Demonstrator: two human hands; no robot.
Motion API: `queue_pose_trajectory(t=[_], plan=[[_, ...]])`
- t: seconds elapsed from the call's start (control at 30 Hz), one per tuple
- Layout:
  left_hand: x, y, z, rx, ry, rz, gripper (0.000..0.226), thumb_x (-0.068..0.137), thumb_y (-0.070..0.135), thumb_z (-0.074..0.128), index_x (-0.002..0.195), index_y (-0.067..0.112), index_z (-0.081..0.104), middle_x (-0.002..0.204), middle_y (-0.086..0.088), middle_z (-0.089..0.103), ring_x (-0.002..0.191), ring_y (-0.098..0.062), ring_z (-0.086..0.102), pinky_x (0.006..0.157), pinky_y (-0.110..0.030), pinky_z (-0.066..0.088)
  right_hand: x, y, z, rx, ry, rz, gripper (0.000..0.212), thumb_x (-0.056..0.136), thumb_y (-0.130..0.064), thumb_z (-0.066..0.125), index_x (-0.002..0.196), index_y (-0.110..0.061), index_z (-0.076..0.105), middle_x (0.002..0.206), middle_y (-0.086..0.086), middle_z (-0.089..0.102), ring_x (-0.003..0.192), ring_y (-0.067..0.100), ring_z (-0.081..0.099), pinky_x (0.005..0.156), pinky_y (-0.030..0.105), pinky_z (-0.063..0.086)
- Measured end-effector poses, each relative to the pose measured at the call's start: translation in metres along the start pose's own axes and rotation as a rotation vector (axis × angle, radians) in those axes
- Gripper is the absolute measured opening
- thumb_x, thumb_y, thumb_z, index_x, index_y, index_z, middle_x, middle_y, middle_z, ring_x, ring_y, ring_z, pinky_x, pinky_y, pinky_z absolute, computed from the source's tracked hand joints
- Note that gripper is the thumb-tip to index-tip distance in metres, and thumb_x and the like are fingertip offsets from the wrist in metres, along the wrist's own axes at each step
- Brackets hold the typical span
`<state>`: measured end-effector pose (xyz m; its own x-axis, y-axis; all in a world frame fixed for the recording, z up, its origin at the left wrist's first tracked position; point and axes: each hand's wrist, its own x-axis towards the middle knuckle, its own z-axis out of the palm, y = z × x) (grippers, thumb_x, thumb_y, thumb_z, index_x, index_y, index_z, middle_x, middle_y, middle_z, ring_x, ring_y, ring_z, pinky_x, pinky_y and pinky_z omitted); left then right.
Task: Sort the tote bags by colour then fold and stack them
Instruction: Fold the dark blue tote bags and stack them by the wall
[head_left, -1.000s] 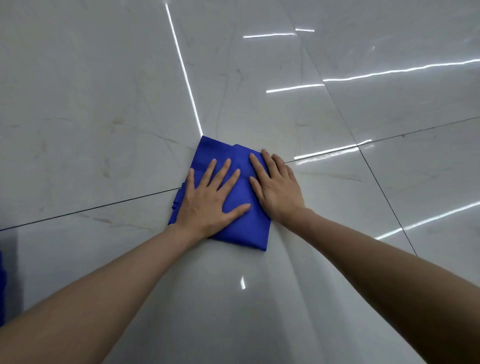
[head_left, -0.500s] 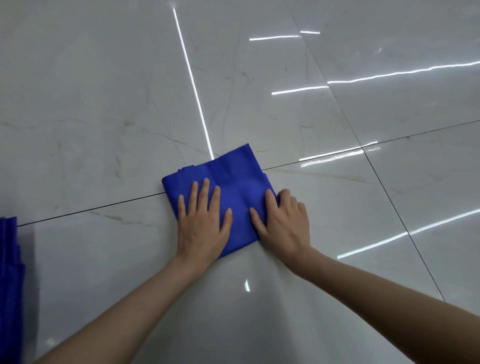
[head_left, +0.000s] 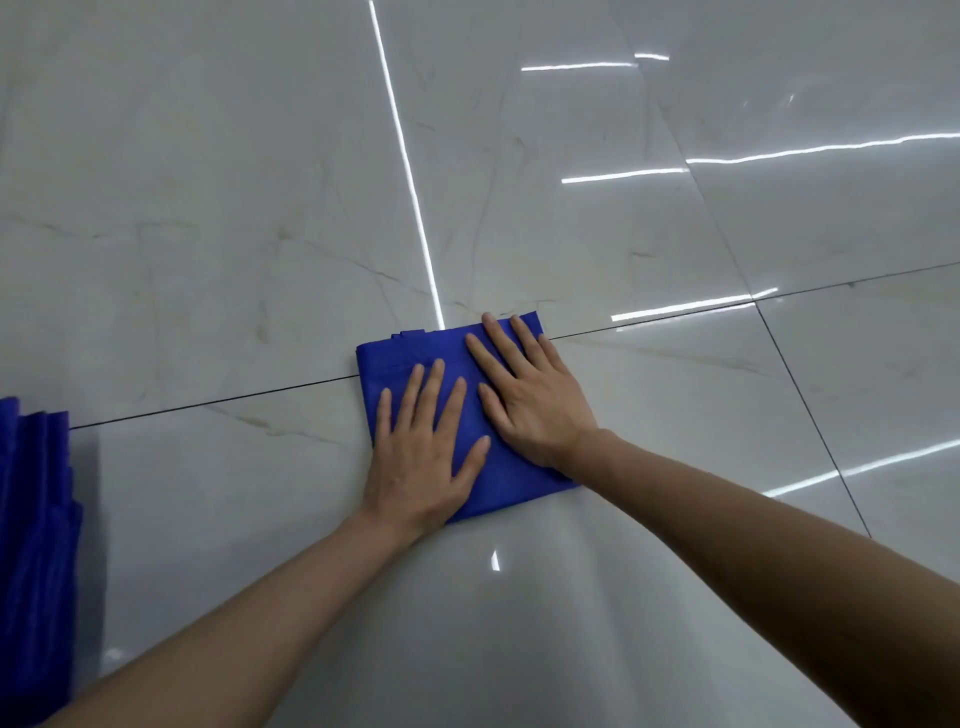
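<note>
Covering bag (head_left: 395, 356) middle: hands (head_left: 421, 462) (head_left: 535, 410); stack (head_left: 31, 545) cropped left.

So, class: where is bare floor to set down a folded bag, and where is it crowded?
Bare floor lies between the blue stack at the left edge and the folded bag, also beyond the bag and right of the right hand. Crowded: the bag itself, under the left hand and right hand.
</note>
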<state>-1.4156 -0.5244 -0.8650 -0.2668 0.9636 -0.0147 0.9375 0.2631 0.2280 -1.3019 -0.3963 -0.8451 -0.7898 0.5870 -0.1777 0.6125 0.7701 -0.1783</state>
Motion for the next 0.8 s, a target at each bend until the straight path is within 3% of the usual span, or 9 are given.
queue_pose_trajectory(t=[0.17,0.27,0.5,0.6,0.73,0.8], plan=[[0.015,0.005,-0.003,-0.043,0.052,-0.211,0.06,0.086,0.059,0.028,0.14,0.035,0.04,0.154,-0.02,0.016,0.142,-0.04,0.013,0.111,-0.054,0.014,0.001,0.0,0.004,0.02,0.056,-0.002,0.059,0.095,-0.046,0.016,0.151,-0.027,0.019,0.159,-0.002,0.01,0.147,0.025,0.006,0.118,0.04,0.008],[0.025,0.003,-0.005,-0.066,0.021,-0.275,0.063,0.084,0.062,0.024,0.142,0.041,0.031,0.155,-0.021,0.011,0.142,-0.041,0.006,0.111,-0.056,0.014,0.001,0.002,0.007,0.009,0.097,0.016,0.058,0.096,-0.044,0.019,0.15,-0.025,0.023,0.159,-0.001,0.014,0.146,0.026,0.01,0.116,0.04,0.008],[0.021,-0.012,-0.005,-0.096,0.09,-0.163,0.063,0.091,0.046,0.03,0.145,0.014,0.034,0.151,-0.024,0.022,0.141,-0.038,0.017,0.113,-0.051,0.02,0.002,0.001,0.008,0.023,0.126,0.068,0.058,0.096,-0.043,0.021,0.15,-0.023,0.025,0.158,0.0,0.018,0.146,0.025,0.012,0.116,0.038,0.006],[-0.023,-0.013,-0.002,-0.033,0.027,-0.099,0.07,0.092,0.055,0.025,0.147,0.012,0.027,0.153,-0.024,0.015,0.142,-0.037,0.013,0.113,-0.046,0.016,0.001,-0.001,0.008,0.004,0.117,0.078,0.058,0.096,-0.044,0.02,0.149,-0.023,0.026,0.158,0.0,0.019,0.146,0.026,0.014,0.116,0.039,0.009],[-0.042,-0.009,0.002,0.036,-0.018,-0.154,0.08,0.09,0.066,0.011,0.146,0.012,0.026,0.152,-0.025,0.017,0.139,-0.042,0.021,0.11,-0.048,0.021,0.001,-0.003,0.006,0.009,0.091,0.084,0.06,0.095,-0.046,0.018,0.149,-0.023,0.026,0.158,0.003,0.018,0.145,0.027,0.014,0.117,0.044,0.016],[-0.039,-0.008,-0.001,0.048,-0.047,-0.17,0.081,0.09,0.068,0.008,0.146,0.012,0.025,0.151,-0.026,0.019,0.137,-0.043,0.024,0.109,-0.049,0.023,-0.005,-0.009,0.004,0.017,0.121,0.18,0.063,0.094,-0.049,0.018,0.149,-0.02,0.027,0.158,0.007,0.016,0.144,0.03,0.017,0.114,0.046,0.019]])
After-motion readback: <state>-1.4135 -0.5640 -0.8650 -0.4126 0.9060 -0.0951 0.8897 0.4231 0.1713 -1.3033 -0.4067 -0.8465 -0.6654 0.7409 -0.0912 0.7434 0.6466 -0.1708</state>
